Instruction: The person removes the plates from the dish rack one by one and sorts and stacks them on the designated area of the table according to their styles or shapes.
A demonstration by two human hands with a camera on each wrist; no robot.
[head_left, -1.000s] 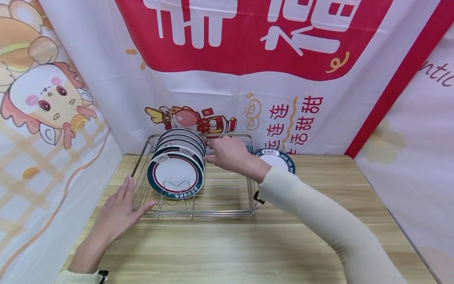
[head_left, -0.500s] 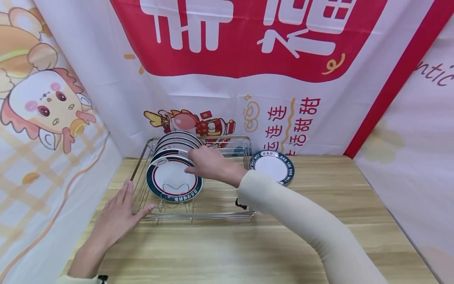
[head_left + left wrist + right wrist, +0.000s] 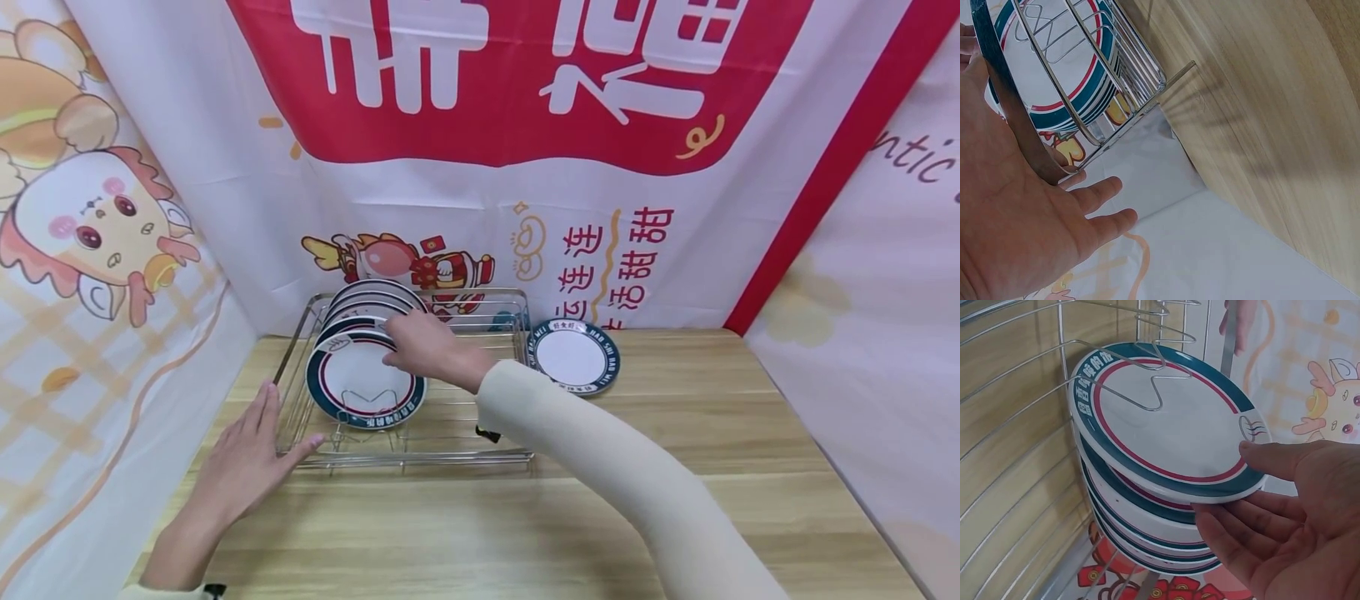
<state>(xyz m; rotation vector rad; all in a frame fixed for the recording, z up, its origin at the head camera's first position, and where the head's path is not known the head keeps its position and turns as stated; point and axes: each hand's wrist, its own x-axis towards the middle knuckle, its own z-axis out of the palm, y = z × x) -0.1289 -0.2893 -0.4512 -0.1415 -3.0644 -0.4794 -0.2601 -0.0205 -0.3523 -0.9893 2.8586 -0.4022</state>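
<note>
Several white plates with dark green rims stand on edge in the left part of a wire dish rack (image 3: 468, 454). My right hand (image 3: 423, 346) is at the upper right rim of the front plate (image 3: 363, 375). In the right wrist view, the thumb (image 3: 1266, 453) lies on that plate's face and the fingers are behind its rim, pinching it. Close behind it stand the other plates (image 3: 1141, 519). My left hand (image 3: 243, 454) rests against the rack's left side, fingers extended. The left wrist view shows its palm (image 3: 1029, 225) against the rack's flat metal band (image 3: 1013, 115).
Right of the rack, another green-rimmed plate (image 3: 573, 357) lies on the wooden table (image 3: 480, 533). A printed cloth (image 3: 427, 192) hangs just behind the rack, and further cloth (image 3: 112, 375) closes off the left side.
My right hand has moved left and forward from behind the stack's right edge to the front plate and now pinches its rim. The left hand stays at the rack's side.
</note>
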